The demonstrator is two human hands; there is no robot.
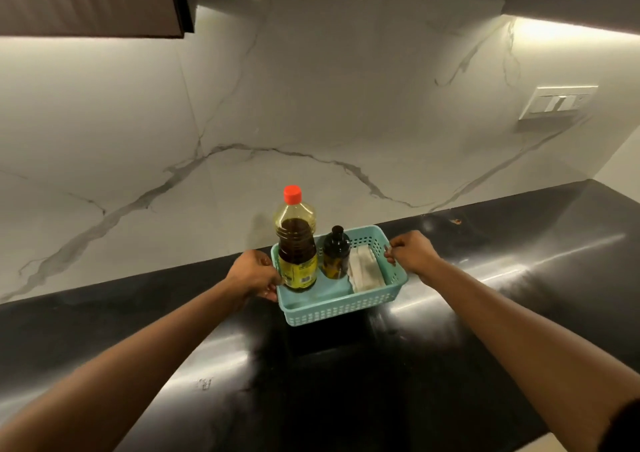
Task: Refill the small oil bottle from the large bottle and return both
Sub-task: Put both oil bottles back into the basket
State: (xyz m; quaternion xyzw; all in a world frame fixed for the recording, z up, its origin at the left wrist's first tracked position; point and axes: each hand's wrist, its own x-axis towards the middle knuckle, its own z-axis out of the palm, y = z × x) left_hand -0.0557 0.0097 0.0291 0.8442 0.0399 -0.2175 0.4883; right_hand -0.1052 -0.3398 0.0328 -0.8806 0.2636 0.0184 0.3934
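- Two hands hold a teal basket [343, 309] by its short sides: the left hand [254, 273] curls its fingers round the left rim, and the right hand [410, 252] grips the right rim.
- The large bottle [297, 247], red-capped and part full of dark oil, stands upright in the basket's left end.
- The small bottle [336, 254], dark, stands upright just right of it.
- A white folded cloth [365, 271] lies along the basket's right side.
- The black bench [485, 295] lies beneath; whether the basket rests on it cannot be told.
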